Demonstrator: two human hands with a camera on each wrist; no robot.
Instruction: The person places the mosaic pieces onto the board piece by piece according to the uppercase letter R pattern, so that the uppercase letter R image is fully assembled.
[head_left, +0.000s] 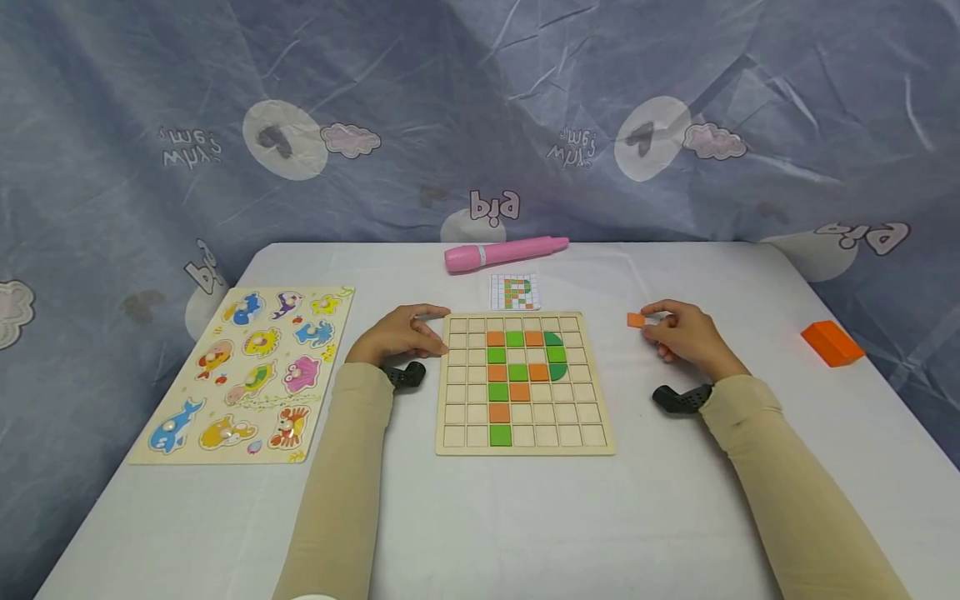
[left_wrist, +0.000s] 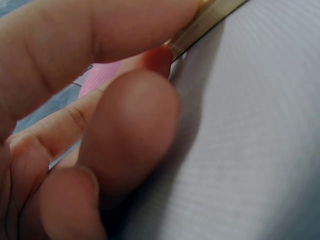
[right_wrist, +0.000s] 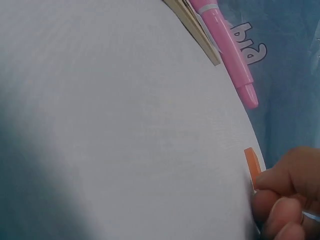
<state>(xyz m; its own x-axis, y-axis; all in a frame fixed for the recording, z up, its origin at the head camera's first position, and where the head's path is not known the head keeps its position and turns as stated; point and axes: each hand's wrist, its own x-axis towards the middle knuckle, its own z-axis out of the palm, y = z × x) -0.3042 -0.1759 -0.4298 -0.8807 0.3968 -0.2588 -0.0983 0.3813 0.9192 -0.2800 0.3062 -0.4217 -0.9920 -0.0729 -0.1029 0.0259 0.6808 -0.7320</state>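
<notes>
On the right, my right hand (head_left: 686, 336) pinches a small orange square tile (head_left: 636, 320) between thumb and fingers. The tile also shows in the right wrist view, jutting from the fingertips (right_wrist: 270, 181). My left hand (head_left: 397, 335) is at the upper left edge of a wooden grid board (head_left: 600, 417), its fingertips right at the rim. Orange tiles (head_left: 499, 412) and green tiles (head_left: 500, 435) lie in the board's cells in a P-like shape, with dark green rounded pieces (head_left: 558, 372) along its right curve. In the left wrist view, the fingers hide most of the board.
A small pattern card (head_left: 514, 292) lies behind the board, and a pink marker-shaped object (head_left: 506, 253) lies beyond it. To the left is a sea-animal puzzle board (head_left: 187, 379). An orange block (head_left: 832, 343) sits near the table's right edge. A printed cloth (head_left: 480, 108) hangs behind.
</notes>
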